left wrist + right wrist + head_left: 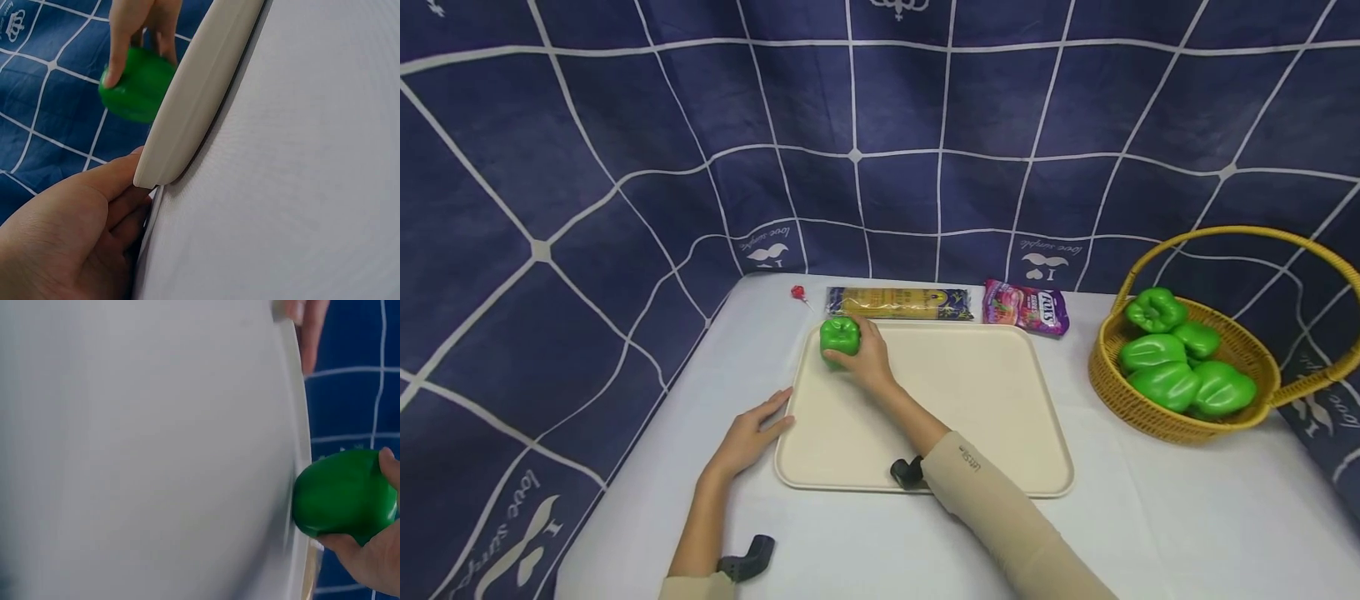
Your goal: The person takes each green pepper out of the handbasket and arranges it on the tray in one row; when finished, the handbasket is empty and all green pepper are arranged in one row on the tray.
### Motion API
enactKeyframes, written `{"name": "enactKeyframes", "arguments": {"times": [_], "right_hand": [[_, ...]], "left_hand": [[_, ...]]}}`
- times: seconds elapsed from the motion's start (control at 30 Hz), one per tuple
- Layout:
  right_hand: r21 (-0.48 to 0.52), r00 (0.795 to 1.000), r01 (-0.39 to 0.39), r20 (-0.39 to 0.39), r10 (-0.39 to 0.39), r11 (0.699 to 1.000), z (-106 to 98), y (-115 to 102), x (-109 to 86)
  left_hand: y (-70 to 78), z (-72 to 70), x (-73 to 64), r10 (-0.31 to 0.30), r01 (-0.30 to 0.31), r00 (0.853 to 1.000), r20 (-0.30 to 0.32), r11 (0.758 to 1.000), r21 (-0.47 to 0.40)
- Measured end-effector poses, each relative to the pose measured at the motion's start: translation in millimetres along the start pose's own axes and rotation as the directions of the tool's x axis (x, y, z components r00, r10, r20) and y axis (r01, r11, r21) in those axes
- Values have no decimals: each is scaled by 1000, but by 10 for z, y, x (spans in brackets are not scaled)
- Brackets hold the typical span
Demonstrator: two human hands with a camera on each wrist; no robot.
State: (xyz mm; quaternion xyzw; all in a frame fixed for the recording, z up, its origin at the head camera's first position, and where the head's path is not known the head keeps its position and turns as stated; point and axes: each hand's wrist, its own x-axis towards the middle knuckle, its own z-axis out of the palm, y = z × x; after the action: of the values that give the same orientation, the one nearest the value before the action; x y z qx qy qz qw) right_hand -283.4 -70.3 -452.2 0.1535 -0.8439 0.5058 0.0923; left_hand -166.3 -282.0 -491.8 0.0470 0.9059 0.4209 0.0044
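Observation:
A glossy green bell pepper (839,336) is at the far left corner of the cream tray (955,400). My right hand (867,357) grips it from the right, thumb on the near side and fingers behind. In the right wrist view the pepper (344,495) is right at the tray's surface, between thumb and fingers. My left hand (747,437) lies at the tray's left edge, its fingers extended and touching the rim. The left wrist view shows the left hand (75,225) against the tray's corner (187,106), some fingers partly hidden below it.
A wicker basket (1108,367) with several green peppers stands at the right, its tall handle arching up. Behind the tray lie a spaghetti pack (898,303) and a purple candy bag (1026,307). A small red lollipop (797,292) is at the back left.

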Motion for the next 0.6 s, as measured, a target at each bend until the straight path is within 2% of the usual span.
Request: {"name": "enactKeyframes", "arguments": {"times": [0.27,0.6], "right_hand": [[4,1000,-7,17,7,1000,339,-164,23],[-19,999,-29,30,30,999,450,-255,50]], "left_hand": [[-2,35,17,12,-12,1000,0,1000,10],[9,11,7,-2,2,1000,-4,1000,16]]}}
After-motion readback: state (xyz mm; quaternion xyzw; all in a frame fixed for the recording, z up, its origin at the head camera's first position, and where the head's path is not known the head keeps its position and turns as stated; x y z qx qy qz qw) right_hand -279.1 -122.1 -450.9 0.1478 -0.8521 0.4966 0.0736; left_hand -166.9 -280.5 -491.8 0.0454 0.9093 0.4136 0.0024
